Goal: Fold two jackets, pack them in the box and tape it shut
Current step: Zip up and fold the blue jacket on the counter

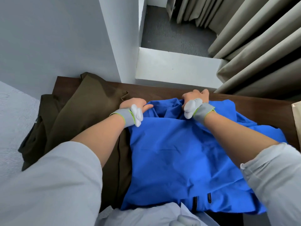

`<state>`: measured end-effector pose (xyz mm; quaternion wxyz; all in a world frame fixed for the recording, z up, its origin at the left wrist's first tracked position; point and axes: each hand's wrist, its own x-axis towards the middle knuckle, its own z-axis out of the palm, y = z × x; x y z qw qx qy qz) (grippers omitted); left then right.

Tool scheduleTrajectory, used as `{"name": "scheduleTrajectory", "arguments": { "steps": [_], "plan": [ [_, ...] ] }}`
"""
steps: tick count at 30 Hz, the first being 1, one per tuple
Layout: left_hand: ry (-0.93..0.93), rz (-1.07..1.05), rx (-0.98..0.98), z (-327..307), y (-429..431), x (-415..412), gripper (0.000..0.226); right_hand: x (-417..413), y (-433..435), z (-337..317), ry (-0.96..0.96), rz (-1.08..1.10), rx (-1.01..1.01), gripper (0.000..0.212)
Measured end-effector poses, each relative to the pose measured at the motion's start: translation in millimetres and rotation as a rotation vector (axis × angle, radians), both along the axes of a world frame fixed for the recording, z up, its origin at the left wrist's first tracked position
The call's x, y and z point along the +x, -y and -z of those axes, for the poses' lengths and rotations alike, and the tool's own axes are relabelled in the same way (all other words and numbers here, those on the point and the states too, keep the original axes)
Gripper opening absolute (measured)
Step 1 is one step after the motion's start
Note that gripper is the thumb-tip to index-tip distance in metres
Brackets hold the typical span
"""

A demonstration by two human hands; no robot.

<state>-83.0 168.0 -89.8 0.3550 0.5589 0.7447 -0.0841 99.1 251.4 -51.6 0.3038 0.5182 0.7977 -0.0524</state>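
Dark brown wooden surface [162,91], far edge set against a white wall [48,38] and a white pillar [120,38]. Low white ledge [175,66] behind the far edge. Grey carpet floor [171,30] beyond. Beige pleated curtains [260,46] hang past the far right corner. Lighting even and soft.

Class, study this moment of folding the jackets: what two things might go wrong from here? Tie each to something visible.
1. The blue jacket lies bunched where the left hand and right hand grip its far edge; the fold may set crooked.
2. The brown jacket hangs over the edge of the table and might slide off.
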Motion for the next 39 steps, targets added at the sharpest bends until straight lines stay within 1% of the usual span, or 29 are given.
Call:
{"name": "scheduleTrajectory", "arguments": {
  "steps": [2,4,6,7,8,9,10,11,13,15,17,19,20,23,24,26,27,29,30,32,33,34,36,37,38,39],
  "plan": [
    [-0.016,-0.013,-0.055,1.8,-5.0,1.2,0.050,0.9,0.8,3.5,0.004,-0.018,0.004,0.006],
    [-0.033,-0.020,-0.120,6.8,-9.8,3.4,0.045,3.0,2.7,13.7,-0.023,0.008,-0.032,0.019],
    [-0.035,-0.063,-0.198,4.1,-10.5,6.8,0.039,9.1,9.7,22.4,-0.118,0.057,-0.029,0.028],
    [-0.028,-0.092,-0.197,-2.4,-12.5,8.7,0.033,11.2,11.4,23.2,-0.180,0.087,-0.007,0.033],
    [-0.024,-0.133,-0.162,-8.8,-15.6,14.2,0.020,15.4,13.5,22.4,-0.238,0.122,0.018,0.037],
    [-0.022,-0.169,-0.074,-18.4,-18.9,21.2,0.009,19.7,13.9,20.8,-0.290,0.146,0.042,0.041],
    [-0.026,-0.207,0.028,-25.5,-22.4,32.8,0.022,25.0,14.4,18.6,-0.327,0.160,0.063,0.043],
    [-0.021,-0.233,0.115,-33.9,-25.1,49.6,0.031,33.6,15.4,14.0,-0.357,0.177,0.082,0.045],
    [0.023,-0.235,0.314,-46.9,-27.6,87.5,0.034,53.3,18.0,4.7,-0.420,0.229,0.129,0.044],
    [0.072,-0.126,0.445,-56.4,-28.4,128.1,0.032,76.9,21.3,-6.3,-0.471,0.306,0.177,0.041],
    [0.129,0.024,0.489,-63.9,-29.0,168.2,0.030,109.6,23.6,-18.0,-0.499,0.414,0.217,0.042],
    [0.181,0.148,0.460,-66.3,-26.7,206.2,0.030,152.5,27.8,-22.3,-0.494,0.549,0.244,0.044],
    [0.188,0.216,0.436,-72.2,-25.9,239.5,0.029,192.8,34.9,-26.6,-0.494,0.642,0.259,0.044],
    [0.106,0.250,0.284,-61.0,-24.6,257.6,0.027,236.4,56.2,-9.8,-0.543,0.880,0.229,0.039],
    [0.056,0.301,0.221,-60.6,-24.6,271.2,0.026,257.2,67.7,-6.5,-0.565,1.003,0.241,0.040],
    [-0.063,0.418,0.112,-59.1,-23.7,286.2,0.017,285.7,83.9,0.6,-0.566,1.235,0.228,0.053],
    [-0.109,0.460,0.073,-62.5,-22.7,292.4,0.013,297.4,90.1,4.2,-0.549,1.303,0.199,0.061],
    [-0.183,0.496,0.031,-67.4,-27.3,302.8,0.025,314.9,95.8,6.1,-0.509,1.392,0.135,0.076],
    [-0.210,0.505,0.023,-70.8,-29.6,314.7,0.023,327.8,95.6,9.5,-0.551,1.456,0.104,0.080],
    [-0.221,0.509,0.060,-72.2,-32.1,332.4,0.009,336.9,93.4,13.3,-0.714,1.577,0.046,0.087],
    [-0.223,0.521,0.107,-71.8,-31.1,341.2,0.013,339.8,94.0,13.8,-0.802,1.652,0.060,0.086],
    [-0.229,0.538,0.158,-70.2,-29.1,347.7,0.019,342.0,96.1,15.1,-0.910,1.752,0.086,0.077],
    [-0.258,0.562,0.298,-62.1,-21.4,357.9,0.028,349.8,102.5,27.8,-1.250,1.998,0.046,0.045],
    [-0.272,0.564,0.350,-57.3,-16.6,359.6,0.034,350.4,108.1,33.8,-1.418,2.059,0.019,0.030],
    [-0.261,0.548,0.397,-53.4,-11.0,361.3,0.041,352.2,117.0,41.3,-1.505,2.073,0.018,0.018],
    [-0.249,0.519,0.435,-50.5,-6.9,359.0,0.048,352.6,123.3,51.6,-1.548,2.096,0.035,0.017]
  ]
}}
